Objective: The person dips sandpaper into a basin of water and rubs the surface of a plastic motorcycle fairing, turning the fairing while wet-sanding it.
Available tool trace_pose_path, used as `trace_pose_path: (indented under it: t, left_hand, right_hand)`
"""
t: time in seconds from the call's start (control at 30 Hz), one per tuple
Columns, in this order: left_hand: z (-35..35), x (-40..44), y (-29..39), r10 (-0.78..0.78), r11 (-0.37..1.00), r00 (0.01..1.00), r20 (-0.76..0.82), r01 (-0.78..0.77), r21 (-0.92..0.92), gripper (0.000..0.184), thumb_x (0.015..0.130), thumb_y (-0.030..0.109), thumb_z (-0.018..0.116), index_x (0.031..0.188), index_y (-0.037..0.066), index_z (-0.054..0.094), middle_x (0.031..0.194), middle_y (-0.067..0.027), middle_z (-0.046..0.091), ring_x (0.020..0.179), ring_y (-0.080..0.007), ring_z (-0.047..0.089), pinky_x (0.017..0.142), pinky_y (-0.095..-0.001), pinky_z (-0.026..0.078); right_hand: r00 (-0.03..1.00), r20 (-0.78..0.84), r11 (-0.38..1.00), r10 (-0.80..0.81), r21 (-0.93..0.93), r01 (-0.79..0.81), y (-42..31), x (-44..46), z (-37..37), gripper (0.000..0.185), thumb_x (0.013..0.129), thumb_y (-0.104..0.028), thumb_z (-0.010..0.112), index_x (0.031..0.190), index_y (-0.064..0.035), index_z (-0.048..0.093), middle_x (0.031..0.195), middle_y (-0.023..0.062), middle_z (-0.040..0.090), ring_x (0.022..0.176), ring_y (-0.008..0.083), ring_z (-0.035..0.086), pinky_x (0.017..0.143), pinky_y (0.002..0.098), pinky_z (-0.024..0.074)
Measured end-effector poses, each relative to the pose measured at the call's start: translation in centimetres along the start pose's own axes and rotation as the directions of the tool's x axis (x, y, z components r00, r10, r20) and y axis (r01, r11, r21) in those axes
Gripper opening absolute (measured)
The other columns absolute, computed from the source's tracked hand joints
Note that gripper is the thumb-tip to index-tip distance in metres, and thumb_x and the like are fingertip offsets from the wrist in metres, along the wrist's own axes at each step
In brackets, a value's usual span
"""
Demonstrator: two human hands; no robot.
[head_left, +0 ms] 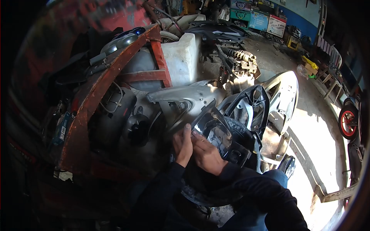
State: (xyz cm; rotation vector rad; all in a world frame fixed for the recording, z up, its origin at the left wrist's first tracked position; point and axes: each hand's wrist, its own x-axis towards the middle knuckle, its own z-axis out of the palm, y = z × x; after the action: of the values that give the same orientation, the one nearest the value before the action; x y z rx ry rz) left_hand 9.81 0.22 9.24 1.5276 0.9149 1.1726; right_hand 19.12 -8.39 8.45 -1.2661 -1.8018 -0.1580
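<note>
Dark sleeves (266, 188) closest to me, a bit of blue jeans (276, 178) showing past the right one. Both bare hands out ahead, side by side at the near left edge of a glossy black panel (220, 133). Right hand (210, 156) is nearer: fingers bent, tips at the panel's edge, looks like contact. Left hand (184, 146) just beside it, thumb pointing up, fingertips close to the right hand's; its palm side is in shadow. Whether either hand is clamped on the panel or only resting against it, cannot tell; nothing else visible in them.

Key relation: panel lies beyond and to the right of the fingers, tilted, long axis hard to read with the hands over one corner; seems to slope from its far upper edge down toward the right forearm. So right hand on the panel's side, left hand on the outer side.

Around it: silver panel (196, 98) just beyond, partly behind the black one; pale shell (290, 90) farther right, in sunlight; red metal frame (161, 61) off to the left and beyond, apart from the hands
</note>
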Motion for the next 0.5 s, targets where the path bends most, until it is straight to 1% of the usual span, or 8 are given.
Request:
trace_pose_path:
  t: [0.03,0.1,0.13,0.17,0.27,0.37,0.43,0.5]
  left_hand:
    - [-0.1,0.6,0.1,0.008,1.0,1.0,0.005,-0.008,-0.002,0.056,0.099,0.043,0.048,0.082,-0.008,0.06,0.071,-0.0158,0.061,0.068,-0.0214,0.052,0.067,-0.0394,0.043]
    - [-0.7,0.5,-0.2,-0.085,0.993,0.996,0.019,0.083,0.085,0.055,0.1,0.042,0.048,0.083,-0.008,0.061,0.072,-0.0162,0.062,0.069,-0.0213,0.054,0.068,-0.0388,0.043]
    - [-0.3,0.5,-0.1,-0.056,0.995,0.998,-0.013,0.057,0.079,0.055,0.1,0.042,0.047,0.084,-0.008,0.062,0.073,-0.0161,0.063,0.07,-0.0213,0.055,0.068,-0.0388,0.043]
    - [-0.2,0.5,-0.6,-0.06,0.995,0.998,-0.016,0.061,0.077,0.055,0.1,0.042,0.047,0.084,-0.008,0.062,0.073,-0.0161,0.063,0.07,-0.0213,0.055,0.068,-0.0388,0.043]
    - [-0.4,0.6,-0.9,-0.003,1.0,1.0,-0.023,0.002,-0.03,0.058,0.1,0.044,0.045,0.084,-0.01,0.061,0.073,-0.0205,0.063,0.068,-0.0272,0.055,0.067,-0.0415,0.042]
    - [-0.8,0.5,-1.5,-0.001,0.995,0.999,-0.046,0.005,0.1,0.059,0.1,0.044,0.045,0.082,-0.01,0.059,0.068,-0.0224,0.059,0.065,-0.0275,0.052,0.065,-0.0422,0.04]
    - [-0.6,0.5,-1.5,-0.017,0.991,0.998,-0.068,0.025,0.128,0.058,0.1,0.043,0.045,0.08,-0.01,0.058,0.065,-0.0224,0.055,0.063,-0.0252,0.049,0.063,-0.0418,0.039]
    - [-0.9,0.6,-1.6,-0.005,0.999,1.0,-0.006,0.005,0.045,0.058,0.099,0.043,0.045,0.079,-0.01,0.055,0.065,-0.0209,0.054,0.062,-0.0231,0.046,0.062,-0.041,0.038]
  right_hand:
    - [1.0,-0.007,1.0,-0.002,-0.006,0.002,0.7,0.5,-0.3,0.027,0.08,0.007,0.058,0.106,0.0087,0.064,0.111,0.0258,0.064,0.109,0.0403,0.063,0.096,0.0413,0.0515]
    - [0.95,-0.081,0.951,0.301,0.104,-0.292,2.5,1.5,-0.7,0.026,0.079,0.007,0.06,0.105,0.0086,0.065,0.112,0.0235,0.065,0.116,0.0385,0.061,0.103,0.0414,0.0479]
    - [0.932,-0.168,0.946,0.322,0.092,-0.311,3.8,1.6,-0.5,0.028,0.079,0.006,0.063,0.107,0.0066,0.066,0.113,0.0216,0.065,0.12,0.0366,0.059,0.106,0.0429,0.0458]
    - [0.933,-0.163,0.946,0.322,0.091,-0.311,3.2,0.9,0.0,0.028,0.079,0.006,0.063,0.107,0.0066,0.066,0.113,0.0216,0.065,0.12,0.0366,0.059,0.106,0.0429,0.0458]
    - [0.999,0.012,0.996,0.037,0.085,-0.038,1.6,-0.9,0.4,0.033,0.082,0.006,0.06,0.113,0.0025,0.067,0.116,0.021,0.065,0.122,0.0351,0.058,0.107,0.0426,0.0454]
    - [0.954,-0.159,0.966,0.252,-0.009,-0.257,5.1,1.1,-1.0,0.035,0.08,0.006,0.061,0.115,0.0066,0.064,0.121,0.0259,0.062,0.121,0.0388,0.058,0.105,0.0441,0.046]
    - [0.986,-0.109,0.989,0.125,-0.068,-0.133,3.7,0.1,-0.6,0.04,0.079,0.007,0.06,0.119,0.0077,0.062,0.123,0.0284,0.061,0.12,0.0424,0.057,0.105,0.0439,0.046]
    - [0.996,0.083,0.998,-0.035,-0.045,0.038,1.8,-1.5,-0.6,0.039,0.078,0.007,0.061,0.117,0.0081,0.063,0.123,0.0283,0.061,0.12,0.0421,0.058,0.106,0.0434,0.0459]
